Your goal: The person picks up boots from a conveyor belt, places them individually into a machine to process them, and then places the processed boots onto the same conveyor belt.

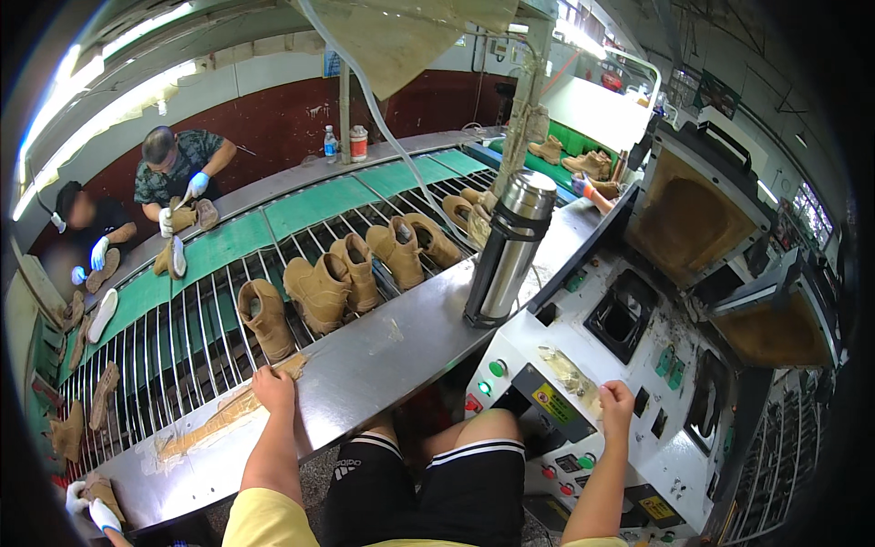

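Here, our left hand (273,387) lies flat on the steel ledge (383,351), near the tan boot (266,319). Our right hand (617,401), clenched and empty, rests right of the ledge on the control panel (629,383)

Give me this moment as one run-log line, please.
left hand flat on metal ledge | right hand fisted on control panel | tan boots on conveyor

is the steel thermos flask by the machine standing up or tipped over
Upright: the steel thermos flask stands on its base on the metal ledge, cap on top.
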Demonstrator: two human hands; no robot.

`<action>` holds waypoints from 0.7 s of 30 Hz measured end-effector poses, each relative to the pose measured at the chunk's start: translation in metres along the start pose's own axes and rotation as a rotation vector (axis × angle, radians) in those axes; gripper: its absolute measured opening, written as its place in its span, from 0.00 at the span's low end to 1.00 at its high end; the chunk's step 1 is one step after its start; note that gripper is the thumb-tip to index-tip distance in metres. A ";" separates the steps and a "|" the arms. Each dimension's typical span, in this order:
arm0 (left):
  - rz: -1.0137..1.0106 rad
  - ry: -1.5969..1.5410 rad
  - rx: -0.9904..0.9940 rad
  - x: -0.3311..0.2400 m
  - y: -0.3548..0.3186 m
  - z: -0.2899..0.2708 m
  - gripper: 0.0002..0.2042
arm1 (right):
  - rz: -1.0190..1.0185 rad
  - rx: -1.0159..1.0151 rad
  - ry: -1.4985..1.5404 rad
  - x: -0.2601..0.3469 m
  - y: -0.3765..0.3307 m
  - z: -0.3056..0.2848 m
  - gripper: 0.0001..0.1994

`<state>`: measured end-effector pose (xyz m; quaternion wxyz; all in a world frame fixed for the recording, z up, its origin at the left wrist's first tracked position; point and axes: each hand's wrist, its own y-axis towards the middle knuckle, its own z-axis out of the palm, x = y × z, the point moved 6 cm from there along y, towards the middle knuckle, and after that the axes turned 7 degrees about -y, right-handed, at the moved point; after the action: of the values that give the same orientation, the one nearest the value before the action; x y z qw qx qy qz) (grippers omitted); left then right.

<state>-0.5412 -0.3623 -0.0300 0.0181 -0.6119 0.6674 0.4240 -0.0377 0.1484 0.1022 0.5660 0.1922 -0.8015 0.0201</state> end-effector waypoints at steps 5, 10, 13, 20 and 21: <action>-0.021 -0.003 0.019 0.006 0.001 -0.003 0.07 | 0.101 0.151 1.325 -0.003 -0.008 -0.010 0.09; -0.008 -0.025 0.008 0.003 0.001 -0.004 0.08 | 0.110 0.266 1.609 -0.009 -0.018 -0.003 0.11; -0.026 -0.012 0.014 0.004 -0.001 -0.006 0.08 | 0.057 0.344 1.607 0.005 -0.025 -0.001 0.14; 0.001 -0.019 -0.036 0.002 -0.001 -0.007 0.09 | 0.046 0.396 1.615 -0.001 -0.021 0.001 0.16; -0.002 -0.021 -0.033 0.004 -0.002 -0.006 0.08 | 0.050 0.398 1.603 0.000 -0.021 0.003 0.15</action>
<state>-0.5377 -0.3690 -0.0287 0.0154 -0.6082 0.6594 0.4416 -0.0335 0.1277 0.0974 0.9208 0.1982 -0.1403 0.3052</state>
